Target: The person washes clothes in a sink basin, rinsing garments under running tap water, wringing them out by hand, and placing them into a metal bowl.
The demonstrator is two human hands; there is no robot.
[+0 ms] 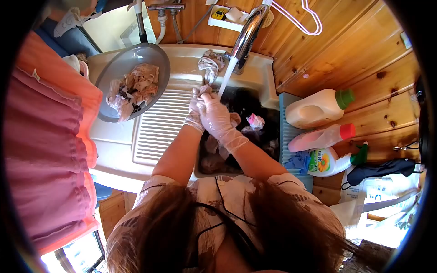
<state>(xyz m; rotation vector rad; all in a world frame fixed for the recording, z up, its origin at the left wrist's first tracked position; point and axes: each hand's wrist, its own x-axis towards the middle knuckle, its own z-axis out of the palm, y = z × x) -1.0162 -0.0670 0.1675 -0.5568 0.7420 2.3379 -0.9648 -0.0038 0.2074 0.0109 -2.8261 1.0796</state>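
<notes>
Both my hands wear thin see-through gloves and meet at the left edge of the sink basin point(199, 157). My left hand point(194, 113) and my right hand point(215, 117) are closed around a small wet pale cloth point(205, 89), mostly hidden by the fingers. Water point(227, 78) pours from the chrome faucet point(250, 34) just right of the cloth. Another pale cloth point(210, 63) lies crumpled on the ledge beside the faucet. Below my right hand, dark water holds several pieces of laundry, among them a pink and white bit point(255, 121).
A ribbed washboard point(159, 123) lies left of my arms. On it a grey basin point(107, 75) with crumpled laundry leans. A blue shelf point(286, 123) at right carries a white bottle point(314, 109), a pink bottle point(316, 138) and a spray bottle point(327, 161). Towels point(48, 150) hang at far left.
</notes>
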